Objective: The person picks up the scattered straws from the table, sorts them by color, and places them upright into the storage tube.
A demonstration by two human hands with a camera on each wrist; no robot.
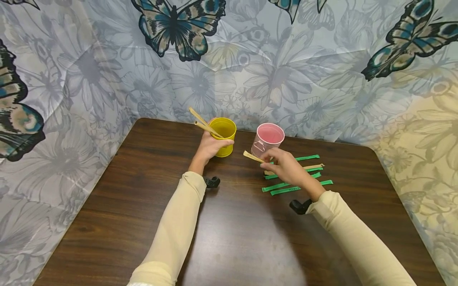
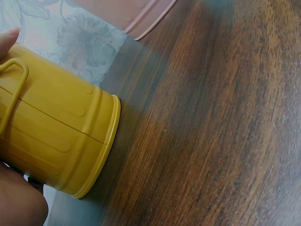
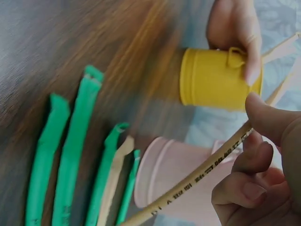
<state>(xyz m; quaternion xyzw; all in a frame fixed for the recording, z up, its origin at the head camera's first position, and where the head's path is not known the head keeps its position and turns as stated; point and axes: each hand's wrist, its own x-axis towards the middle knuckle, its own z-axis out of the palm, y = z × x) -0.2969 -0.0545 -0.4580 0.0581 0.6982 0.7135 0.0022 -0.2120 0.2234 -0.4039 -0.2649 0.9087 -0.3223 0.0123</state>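
Observation:
My left hand [image 1: 209, 147] grips a yellow bucket-shaped cup [image 1: 225, 152], thumb across its near side. Two tan paper-wrapped sticks [image 1: 198, 115] lean out over the cup's left rim. Between thumb and fingers, my right hand [image 1: 286, 167] pinches another tan paper-wrapped stick [image 3: 197, 175], with dark print along it. That hand is just in front of a pink bucket-shaped cup [image 1: 274, 143], hiding part of it. Below and beside the right hand lie several green wrapped sticks [image 1: 286, 191] and a tan one [image 1: 315, 167], partly covered by the hand.
Both cups stand near the back edge of the brown wooden table [image 1: 143, 167]. A butterfly-and-flower patterned cloth [image 1: 286, 79] hangs right behind it. Black wrist devices [image 1: 300, 207] sit under both wrists.

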